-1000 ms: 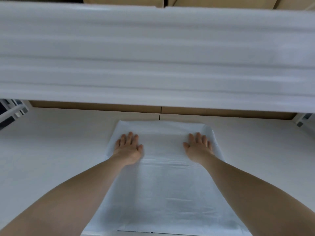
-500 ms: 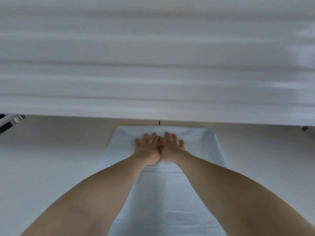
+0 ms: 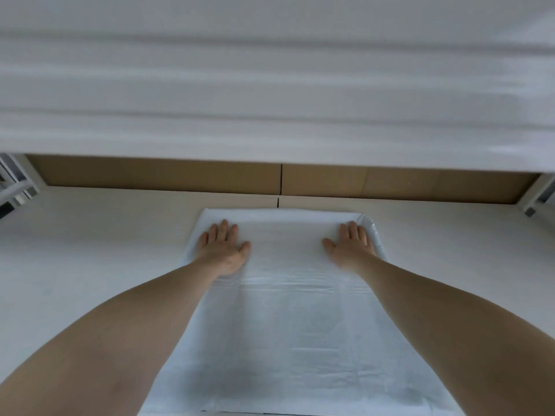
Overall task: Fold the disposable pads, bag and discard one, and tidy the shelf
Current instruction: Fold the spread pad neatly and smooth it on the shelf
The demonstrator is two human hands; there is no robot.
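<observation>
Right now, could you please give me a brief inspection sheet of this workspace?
Surface: white shelf board, with a seam at the middle of its far edge.
Job's things: one white disposable pad lies flat; its far part looks folded over, a crease running across below the hands.
Clutter: nothing seen.
Hands: left hand and right hand lie flat, fingers straight, pressing the pad's far part near its left and right edges.
Cables: nothing seen.
Surroundings: blurred white upper shelf overhead; brown cardboard panels behind; white frame parts at both sides.
</observation>
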